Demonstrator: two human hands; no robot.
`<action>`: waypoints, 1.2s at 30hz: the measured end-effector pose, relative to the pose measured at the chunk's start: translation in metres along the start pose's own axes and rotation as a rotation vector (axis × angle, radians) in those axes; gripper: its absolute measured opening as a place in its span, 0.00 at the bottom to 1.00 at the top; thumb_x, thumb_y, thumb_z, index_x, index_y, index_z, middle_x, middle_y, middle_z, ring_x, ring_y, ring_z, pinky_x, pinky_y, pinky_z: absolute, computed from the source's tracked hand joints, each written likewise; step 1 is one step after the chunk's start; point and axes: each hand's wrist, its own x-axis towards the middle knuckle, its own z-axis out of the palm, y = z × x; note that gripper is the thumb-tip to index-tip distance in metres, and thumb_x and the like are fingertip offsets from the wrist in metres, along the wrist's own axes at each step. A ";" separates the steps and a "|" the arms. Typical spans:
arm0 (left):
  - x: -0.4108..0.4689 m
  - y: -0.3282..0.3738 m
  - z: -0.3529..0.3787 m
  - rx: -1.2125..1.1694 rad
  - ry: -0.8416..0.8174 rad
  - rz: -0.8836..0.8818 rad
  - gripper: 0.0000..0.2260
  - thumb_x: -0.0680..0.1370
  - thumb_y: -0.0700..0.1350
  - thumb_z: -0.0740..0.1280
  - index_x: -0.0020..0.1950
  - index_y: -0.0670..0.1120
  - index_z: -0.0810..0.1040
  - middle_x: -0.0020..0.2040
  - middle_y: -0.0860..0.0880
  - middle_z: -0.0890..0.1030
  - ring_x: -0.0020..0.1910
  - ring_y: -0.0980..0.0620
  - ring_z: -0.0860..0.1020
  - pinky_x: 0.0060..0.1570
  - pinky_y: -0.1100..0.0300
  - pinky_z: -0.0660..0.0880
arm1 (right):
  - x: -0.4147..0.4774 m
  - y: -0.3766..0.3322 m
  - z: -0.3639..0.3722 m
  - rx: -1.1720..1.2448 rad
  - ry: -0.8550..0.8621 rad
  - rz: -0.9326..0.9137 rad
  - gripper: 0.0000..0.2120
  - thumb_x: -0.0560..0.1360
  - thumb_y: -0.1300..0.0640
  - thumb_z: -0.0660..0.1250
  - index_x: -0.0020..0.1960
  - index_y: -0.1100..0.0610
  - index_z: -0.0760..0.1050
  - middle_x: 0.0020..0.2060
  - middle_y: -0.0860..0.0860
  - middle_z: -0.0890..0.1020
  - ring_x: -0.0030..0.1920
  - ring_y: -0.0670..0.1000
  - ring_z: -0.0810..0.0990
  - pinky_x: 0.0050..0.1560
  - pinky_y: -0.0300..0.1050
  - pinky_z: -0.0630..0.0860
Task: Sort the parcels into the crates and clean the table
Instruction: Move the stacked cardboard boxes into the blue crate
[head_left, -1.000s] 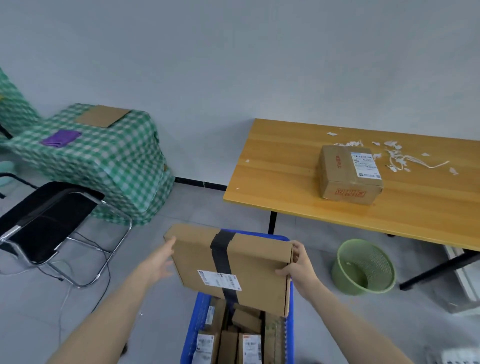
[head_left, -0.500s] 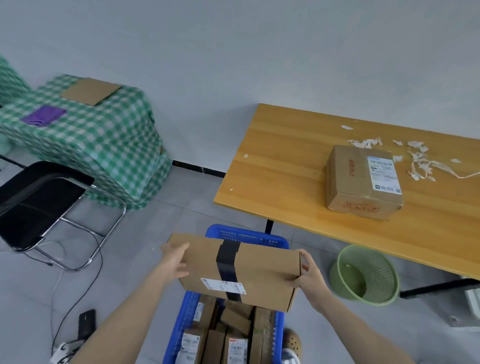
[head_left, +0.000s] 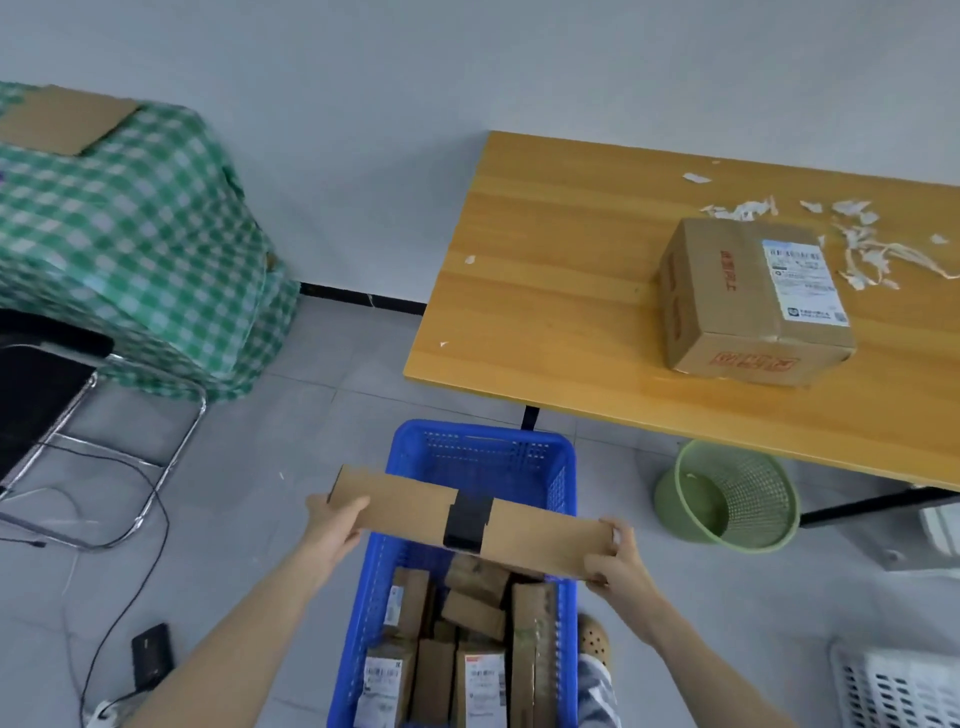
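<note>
Left hand (head_left: 332, 525) and right hand (head_left: 615, 561) grip the flat parcel (head_left: 405, 504) by both ends over the blue crate (head_left: 483, 447), crowded with small boxes (head_left: 472, 613). Right of the crate a green bin (head_left: 727, 499); beyond it a table (head_left: 545, 249) with a box (head_left: 748, 301).

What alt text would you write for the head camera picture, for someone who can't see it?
The left hand and right hand grip the ends of a flat cardboard parcel with a black tape band, above a blue crate part-filled with small parcels. Nearby, a wooden table bears a cardboard box and paper scraps.

head: 1 view | faces forward-down | close above crate (head_left: 470, 457) | table (head_left: 571, 291) beyond
</note>
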 end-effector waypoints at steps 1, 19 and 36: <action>0.005 -0.007 0.000 -0.006 0.004 0.006 0.20 0.77 0.39 0.66 0.66 0.40 0.63 0.62 0.41 0.72 0.59 0.46 0.73 0.60 0.56 0.70 | 0.001 0.007 0.005 0.028 0.010 0.000 0.24 0.71 0.68 0.64 0.62 0.51 0.62 0.48 0.54 0.68 0.41 0.53 0.71 0.41 0.48 0.73; 0.076 -0.131 0.017 0.203 0.045 0.202 0.21 0.71 0.39 0.66 0.64 0.43 0.69 0.54 0.47 0.75 0.52 0.50 0.74 0.49 0.58 0.68 | 0.100 0.124 0.019 0.295 0.305 0.077 0.09 0.76 0.67 0.63 0.47 0.53 0.74 0.44 0.53 0.76 0.41 0.53 0.71 0.35 0.44 0.68; 0.204 -0.112 0.073 0.323 -0.006 0.215 0.23 0.75 0.30 0.61 0.67 0.47 0.64 0.50 0.50 0.74 0.45 0.55 0.74 0.38 0.67 0.69 | 0.219 0.110 0.027 0.273 0.274 0.001 0.14 0.76 0.68 0.61 0.45 0.48 0.70 0.47 0.52 0.74 0.39 0.50 0.72 0.32 0.43 0.66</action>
